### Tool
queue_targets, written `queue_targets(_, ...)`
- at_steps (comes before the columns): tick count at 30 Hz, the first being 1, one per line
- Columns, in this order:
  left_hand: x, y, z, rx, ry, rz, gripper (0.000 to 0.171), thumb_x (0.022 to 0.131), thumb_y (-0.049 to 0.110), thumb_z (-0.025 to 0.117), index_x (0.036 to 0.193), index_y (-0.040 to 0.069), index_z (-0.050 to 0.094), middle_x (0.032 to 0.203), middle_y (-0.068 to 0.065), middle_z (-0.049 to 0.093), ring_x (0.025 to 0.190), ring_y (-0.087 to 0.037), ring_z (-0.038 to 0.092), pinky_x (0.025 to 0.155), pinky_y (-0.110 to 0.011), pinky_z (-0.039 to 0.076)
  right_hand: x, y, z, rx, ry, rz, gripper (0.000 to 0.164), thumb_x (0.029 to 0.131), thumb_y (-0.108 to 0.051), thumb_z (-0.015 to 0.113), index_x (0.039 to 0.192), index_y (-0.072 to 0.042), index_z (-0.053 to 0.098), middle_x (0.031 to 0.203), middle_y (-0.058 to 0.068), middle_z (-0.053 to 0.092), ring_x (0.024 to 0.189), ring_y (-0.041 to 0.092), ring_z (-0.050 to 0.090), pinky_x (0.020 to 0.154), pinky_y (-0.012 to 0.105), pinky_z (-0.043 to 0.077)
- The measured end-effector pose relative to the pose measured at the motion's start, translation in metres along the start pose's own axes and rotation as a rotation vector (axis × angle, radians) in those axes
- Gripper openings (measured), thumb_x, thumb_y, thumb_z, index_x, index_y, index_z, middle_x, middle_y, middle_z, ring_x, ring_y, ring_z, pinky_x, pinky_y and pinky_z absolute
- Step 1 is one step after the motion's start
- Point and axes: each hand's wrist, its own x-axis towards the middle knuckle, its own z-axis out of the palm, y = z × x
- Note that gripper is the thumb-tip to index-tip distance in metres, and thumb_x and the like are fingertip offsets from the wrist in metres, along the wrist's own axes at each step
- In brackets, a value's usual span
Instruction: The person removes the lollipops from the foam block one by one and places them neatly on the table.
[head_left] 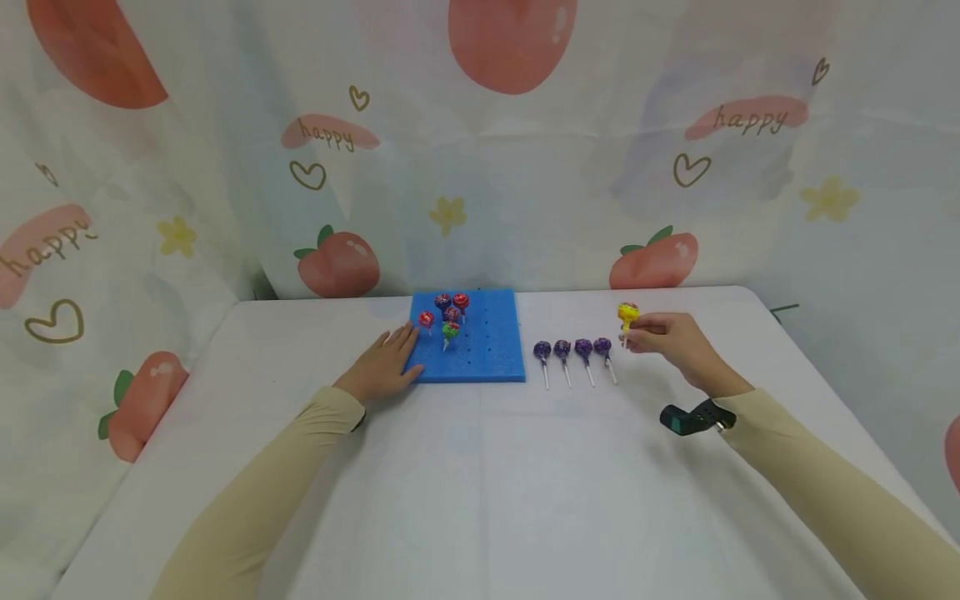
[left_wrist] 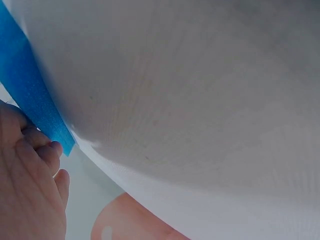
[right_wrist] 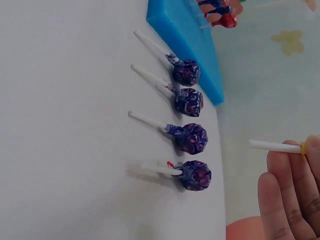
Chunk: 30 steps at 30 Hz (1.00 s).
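Observation:
In the head view my right hand [head_left: 671,342] pinches a yellow-wrapped lollipop [head_left: 627,312] above the table, candy end up. Its white stick [right_wrist: 275,146] points out past the fingers in the right wrist view. My left hand [head_left: 384,364] rests with fingers spread against the left edge of a blue foam board [head_left: 495,371]. Several lollipops stand upright in the board's holes, among them a green one [head_left: 450,330] and a red one [head_left: 426,319]. Between board and right hand lies a row of purple-wrapped lollipops [right_wrist: 192,138], sticks toward me.
The white table [head_left: 480,483] runs back to a fabric backdrop [head_left: 525,183] printed with fruit, hearts and flowers. Rows of small holes show on the right part of the board. A dark wrist camera [head_left: 690,418] hangs under my right wrist.

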Motion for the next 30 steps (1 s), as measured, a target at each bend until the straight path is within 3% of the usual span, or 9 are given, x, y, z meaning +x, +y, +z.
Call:
queue_targets(6, 0.0, 0.0, 0.0, -0.004, -0.006, -0.005, 0.073, 0.097, 0.043, 0.037, 0.149, -0.003, 0.014, 0.157, -0.02, 0.013, 0.146, -0.034, 0.015, 0.119, -0.048, 0.013, 0.002, 0.013, -0.001, 0.007, 0.002, 0.04, 0.048, 0.094, -0.03, 0.056, 0.125, 0.006, 0.053, 0.118, 0.023, 0.064, 0.089, 0.01, 0.069, 0.093, 0.033, 0.049)
queue_targets(16, 0.0, 0.0, -0.001, 0.001, 0.002, 0.001, 0.072, 0.097, 0.042, 0.038, 0.148, -0.004, 0.015, 0.157, -0.02, 0.013, 0.146, -0.034, 0.015, 0.119, -0.048, 0.013, 0.006, 0.032, -0.002, 0.044, 0.005, 0.121, 0.052, 0.092, -0.031, 0.059, 0.126, 0.008, 0.053, 0.104, 0.007, 0.071, 0.079, 0.0, 0.067, 0.082, 0.02, 0.054)
queue_targets(20, 0.0, 0.0, -0.001, 0.006, 0.002, -0.002, 0.073, 0.097, 0.043, 0.038, 0.148, -0.003, 0.015, 0.157, -0.02, 0.014, 0.146, -0.034, 0.015, 0.119, -0.048, 0.013, 0.007, 0.037, 0.0, 0.049, 0.0, 0.135, 0.052, 0.092, -0.031, 0.059, 0.126, 0.007, 0.053, 0.108, 0.011, 0.069, 0.078, -0.001, 0.065, 0.078, 0.014, 0.053)
queue_targets(24, 0.001, 0.0, -0.001, 0.012, 0.004, -0.007, 0.073, 0.097, 0.043, 0.038, 0.148, -0.003, 0.015, 0.157, -0.02, 0.014, 0.146, -0.034, 0.015, 0.119, -0.048, 0.013, 0.007, 0.04, 0.001, 0.051, 0.0, 0.126, 0.051, 0.092, -0.029, 0.059, 0.125, 0.009, 0.054, 0.112, 0.016, 0.067, 0.078, -0.001, 0.065, 0.077, 0.015, 0.054)
queue_targets(30, 0.001, 0.001, -0.001, 0.016, 0.007, -0.009, 0.073, 0.097, 0.043, 0.038, 0.148, -0.003, 0.016, 0.156, -0.02, 0.015, 0.145, -0.034, 0.017, 0.119, -0.048, 0.014, 0.01, 0.045, 0.001, 0.076, -0.007, 0.139, 0.05, 0.091, -0.025, 0.061, 0.124, 0.012, 0.053, 0.101, 0.006, 0.07, 0.075, -0.001, 0.065, 0.074, 0.016, 0.055)
